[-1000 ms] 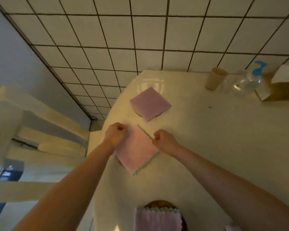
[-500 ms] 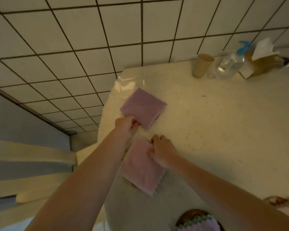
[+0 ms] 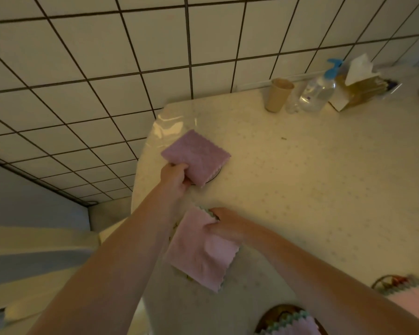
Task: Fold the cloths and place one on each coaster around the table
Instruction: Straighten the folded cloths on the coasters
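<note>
The left hand (image 3: 176,181) pinches the far cloth (image 3: 196,157) by its corner, probably to center it on its coaster (image 3: 214,174). The right hand (image 3: 224,226) pinches the near cloth (image 3: 201,252) on the bench (image 3: 324,189).

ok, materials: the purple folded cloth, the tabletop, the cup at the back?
Purple folded cloth: looks like soft microfibre, matte and fuzzy, with a zigzag-cut edge. Tabletop: hard, glossy pale surface with faint specks and a glare patch at the corner; stone or laminate, cannot tell. Cup: seemingly paper, matte tan.
</note>
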The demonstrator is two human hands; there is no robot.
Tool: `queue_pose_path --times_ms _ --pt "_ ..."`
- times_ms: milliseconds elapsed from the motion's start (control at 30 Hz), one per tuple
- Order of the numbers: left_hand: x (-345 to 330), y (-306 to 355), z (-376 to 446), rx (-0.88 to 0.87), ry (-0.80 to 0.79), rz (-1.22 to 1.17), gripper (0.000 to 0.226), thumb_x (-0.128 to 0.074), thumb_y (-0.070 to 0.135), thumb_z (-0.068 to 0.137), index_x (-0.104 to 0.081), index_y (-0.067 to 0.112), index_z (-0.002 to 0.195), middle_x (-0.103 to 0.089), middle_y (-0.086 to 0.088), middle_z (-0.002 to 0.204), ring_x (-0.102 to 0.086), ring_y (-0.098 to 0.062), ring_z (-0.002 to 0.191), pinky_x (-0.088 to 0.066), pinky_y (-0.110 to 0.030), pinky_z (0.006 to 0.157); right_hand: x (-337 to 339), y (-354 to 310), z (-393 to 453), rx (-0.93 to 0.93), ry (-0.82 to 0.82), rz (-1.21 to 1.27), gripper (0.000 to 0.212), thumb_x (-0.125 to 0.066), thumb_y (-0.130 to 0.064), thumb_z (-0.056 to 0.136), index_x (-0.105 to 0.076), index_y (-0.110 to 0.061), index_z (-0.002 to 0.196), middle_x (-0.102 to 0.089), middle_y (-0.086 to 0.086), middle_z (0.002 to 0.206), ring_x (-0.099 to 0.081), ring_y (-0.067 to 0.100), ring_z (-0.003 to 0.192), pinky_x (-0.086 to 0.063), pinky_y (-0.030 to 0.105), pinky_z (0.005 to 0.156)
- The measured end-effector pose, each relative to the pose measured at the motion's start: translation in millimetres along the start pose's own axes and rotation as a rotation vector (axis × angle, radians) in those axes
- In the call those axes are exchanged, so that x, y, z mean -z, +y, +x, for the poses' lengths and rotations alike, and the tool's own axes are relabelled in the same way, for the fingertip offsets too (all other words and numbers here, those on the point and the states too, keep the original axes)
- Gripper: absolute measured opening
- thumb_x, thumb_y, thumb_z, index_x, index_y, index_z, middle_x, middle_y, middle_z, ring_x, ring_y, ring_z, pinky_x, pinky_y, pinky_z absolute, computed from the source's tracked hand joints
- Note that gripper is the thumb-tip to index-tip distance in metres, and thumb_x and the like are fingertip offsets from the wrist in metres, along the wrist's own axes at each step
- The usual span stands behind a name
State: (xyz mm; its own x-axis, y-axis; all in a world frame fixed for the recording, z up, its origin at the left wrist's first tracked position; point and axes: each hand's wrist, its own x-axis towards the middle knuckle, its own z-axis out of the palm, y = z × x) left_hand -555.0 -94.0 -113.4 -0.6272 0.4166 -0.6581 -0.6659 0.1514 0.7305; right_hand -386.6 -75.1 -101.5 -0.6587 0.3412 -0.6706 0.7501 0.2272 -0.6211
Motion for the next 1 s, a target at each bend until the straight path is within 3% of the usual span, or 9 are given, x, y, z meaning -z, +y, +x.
queue_pose_path --times_ms 100,167,267,400,500,600,733,833,1000 --pt "7 5 6 -0.033 -0.060 0.073 0.049 -0.040 -0.016 0.084 -0.048 0.000 0.129 -0.059 -0.017 0.118 -0.060 -0.030 0.096 -0.054 -0.042 0.072 -2 11 -9 -0.099 -0.004 0.426 0.034 -0.061 -0.014 0.085 -0.056 -0.015 0.118 -0.062 0.006 0.118 -0.059 0.023 0.108 -0.048 0.034 0.090" --pt "14 8 10 -0.030 -0.075 0.135 0.050 -0.039 -0.018 0.083 -0.050 0.001 0.128 -0.061 -0.016 0.113 -0.062 -0.026 0.089 -0.055 -0.039 0.071 -6 19 -14 -0.142 -0.018 0.638 0.027 -0.059 -0.008 0.085 -0.058 -0.018 0.110 -0.066 0.007 0.111 -0.063 0.023 0.100 -0.052 0.035 0.085" --pt "24 13 18 -0.018 -0.074 0.177 0.046 -0.043 -0.015 0.085 -0.052 0.001 0.128 -0.061 -0.017 0.118 -0.062 -0.025 0.089 -0.055 -0.037 0.072 -11 26 -17 -0.197 -0.053 0.768 0.018 -0.056 -0.006 0.088 -0.058 -0.022 0.096 -0.068 0.004 0.101 -0.065 0.019 0.089 -0.053 0.032 0.076" --pt "26 17 21 -0.044 -0.114 0.137 0.048 -0.060 -0.006 0.085 -0.048 0.005 0.131 -0.060 -0.013 0.124 -0.063 -0.026 0.102 -0.056 -0.038 0.072 -11 29 -16 -0.219 -0.088 0.848 0.019 -0.055 -0.006 0.090 -0.059 -0.022 0.101 -0.069 0.002 0.096 -0.066 0.018 0.085 -0.055 0.032 0.073" --pt "21 18 21 -0.085 -0.139 0.155 0.059 -0.057 -0.015 0.083 -0.043 0.011 0.134 -0.057 -0.008 0.125 -0.060 -0.025 0.105 -0.055 -0.038 0.075 -8 26 -17 -0.187 -0.080 0.762 0.021 -0.057 -0.010 0.090 -0.059 -0.018 0.110 -0.068 0.003 0.101 -0.066 0.018 0.090 -0.056 0.032 0.076" --pt "22 21 26 -0.088 -0.151 0.226 0.062 -0.052 -0.016 0.085 -0.040 0.020 0.135 -0.056 -0.006 0.122 -0.061 -0.020 0.095 -0.055 -0.036 0.067 -8 25 -15 -0.191 -0.042 0.591 0.030 -0.059 -0.014 0.086 -0.055 -0.016 0.115 -0.064 0.008 0.112 -0.063 0.022 0.100 -0.053 0.040 0.079" --pt "31 25 32 -0.062 -0.126 0.310 0.061 -0.055 -0.011 0.086 -0.038 0.018 0.137 -0.055 -0.006 0.124 -0.061 -0.022 0.095 -0.054 -0.037 0.063 -5 26 -16 -0.208 -0.036 0.464 0.030 -0.058 -0.016 0.081 -0.052 -0.011 0.110 -0.054 0.007 0.094 -0.056 0.021 0.082 -0.042 0.030 0.059" --pt "32 24 33 -0.110 -0.020 0.335 0.058 -0.063 -0.005 0.084 -0.038 0.012 0.134 -0.054 -0.006 0.122 -0.060 -0.023 0.101 -0.053 -0.031 0.062 -3 28 -17 -0.155 0.016 0.290 0.022 -0.058 -0.017 0.079 -0.048 -0.010 0.097 -0.046 0.007 0.086 -0.047 0.020 0.076 -0.039 0.032 0.061" --pt "37 17 34 -0.301 0.161 0.658 0.076 -0.075 0.013 0.076 -0.030 0.015 0.137 -0.057 -0.014 0.122 -0.060 -0.027 0.103 -0.053 -0.040 0.088 -4 33 -21 -0.044 0.185 0.018 0.026 -0.059 -0.018 0.082 -0.049 -0.007 0.104 -0.054 0.008 0.087 -0.054 0.026 0.078 -0.046 0.037 0.066"
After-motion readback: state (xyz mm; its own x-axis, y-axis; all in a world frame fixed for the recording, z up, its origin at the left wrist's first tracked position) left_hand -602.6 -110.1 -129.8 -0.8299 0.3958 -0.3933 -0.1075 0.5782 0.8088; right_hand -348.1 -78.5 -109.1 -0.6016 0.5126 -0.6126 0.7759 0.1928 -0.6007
